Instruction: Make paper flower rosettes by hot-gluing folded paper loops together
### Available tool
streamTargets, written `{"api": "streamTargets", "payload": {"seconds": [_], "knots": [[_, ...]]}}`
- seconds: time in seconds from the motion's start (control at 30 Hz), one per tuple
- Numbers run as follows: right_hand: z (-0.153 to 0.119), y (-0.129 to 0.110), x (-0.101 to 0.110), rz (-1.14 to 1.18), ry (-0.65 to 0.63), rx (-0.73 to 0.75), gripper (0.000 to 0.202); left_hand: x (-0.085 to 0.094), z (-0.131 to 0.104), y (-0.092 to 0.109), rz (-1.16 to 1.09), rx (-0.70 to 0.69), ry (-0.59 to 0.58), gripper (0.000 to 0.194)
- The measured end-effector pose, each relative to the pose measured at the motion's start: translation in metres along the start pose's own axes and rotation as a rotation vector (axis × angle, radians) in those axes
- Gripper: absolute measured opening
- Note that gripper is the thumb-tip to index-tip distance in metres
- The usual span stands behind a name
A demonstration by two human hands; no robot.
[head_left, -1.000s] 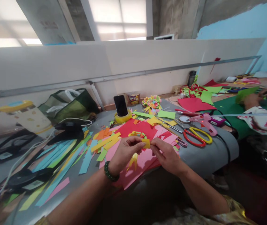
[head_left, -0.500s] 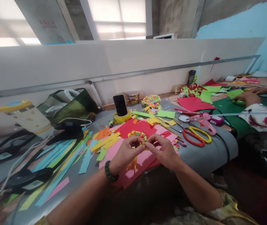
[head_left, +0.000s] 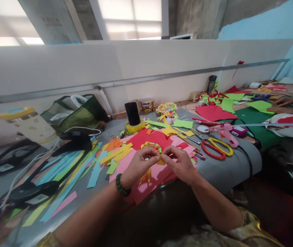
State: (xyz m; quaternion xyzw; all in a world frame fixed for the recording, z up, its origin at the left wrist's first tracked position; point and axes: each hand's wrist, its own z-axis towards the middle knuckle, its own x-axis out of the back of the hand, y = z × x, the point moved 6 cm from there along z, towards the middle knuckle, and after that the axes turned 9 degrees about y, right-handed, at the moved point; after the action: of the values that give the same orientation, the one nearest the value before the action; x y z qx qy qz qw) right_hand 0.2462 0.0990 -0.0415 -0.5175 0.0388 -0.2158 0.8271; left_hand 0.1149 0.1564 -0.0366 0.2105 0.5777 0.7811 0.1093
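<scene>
My left hand (head_left: 143, 162), with a dark green bead bracelet (head_left: 122, 185) at the wrist, pinches a small yellow paper piece (head_left: 160, 160). Thumb and forefinger of my right hand (head_left: 179, 164) close on the same piece from the other side. Just behind the fingers lies a ring of green, yellow and orange folded paper (head_left: 154, 146), partly hidden by my left hand. Pink paper sheets (head_left: 146, 190) and a red sheet (head_left: 150, 136) spread beneath. Yellow pointed strips lie under my left hand.
Red and yellow scissors (head_left: 213, 151), a pink glue gun (head_left: 226, 133) and its cord lie right. A phone (head_left: 132, 113) stands on yellow tape (head_left: 135, 127) behind. Colored strips (head_left: 59, 171), a tilted cup (head_left: 30, 127) and a bag (head_left: 81, 113) are left. Another person's hand (head_left: 285, 104) is far right.
My fingertips have shifted slightly and more of the yellow piece shows between them. The other person's hand at the far right has moved right, off the green paper's middle.
</scene>
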Motion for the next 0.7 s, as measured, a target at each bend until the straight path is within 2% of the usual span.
{"api": "streamTargets", "payload": {"seconds": [0.17,0.27,0.33,0.4,0.47,0.5,0.53,0.6,0.7], "knots": [[-0.001,-0.004,-0.002,-0.014,-0.042,0.016,0.021,-0.002,0.0,0.0,-0.066,0.059,-0.033,0.03],[-0.001,-0.008,0.011,-0.038,0.001,0.047,0.02,-0.001,0.0,-0.001,-0.089,0.104,-0.023,0.028],[0.003,-0.007,0.035,-0.114,0.091,0.065,0.021,0.002,0.0,-0.002,-0.107,0.147,-0.006,0.028],[0.008,-0.002,0.07,-0.273,0.214,0.083,0.022,0.008,0.003,-0.002,-0.139,0.187,0.026,0.027],[0.013,0.008,0.113,-0.517,0.356,0.112,0.02,0.022,0.01,-0.001,-0.217,0.218,0.112,0.026],[0.015,0.014,0.131,-0.654,0.381,0.131,0.016,0.031,0.014,-0.001,-0.275,0.232,0.178,0.027],[0.016,0.023,0.148,-0.782,0.371,0.135,0.011,0.041,0.017,-0.001,-0.346,0.245,0.26,0.029],[0.017,0.045,0.175,-1.008,0.328,0.066,0.009,0.058,0.024,-0.001,-0.402,0.24,0.345,0.032],[0.013,0.072,0.194,-1.192,0.208,-0.028,0.013,0.074,0.031,-0.001,-0.441,0.224,0.411,0.035]]}}
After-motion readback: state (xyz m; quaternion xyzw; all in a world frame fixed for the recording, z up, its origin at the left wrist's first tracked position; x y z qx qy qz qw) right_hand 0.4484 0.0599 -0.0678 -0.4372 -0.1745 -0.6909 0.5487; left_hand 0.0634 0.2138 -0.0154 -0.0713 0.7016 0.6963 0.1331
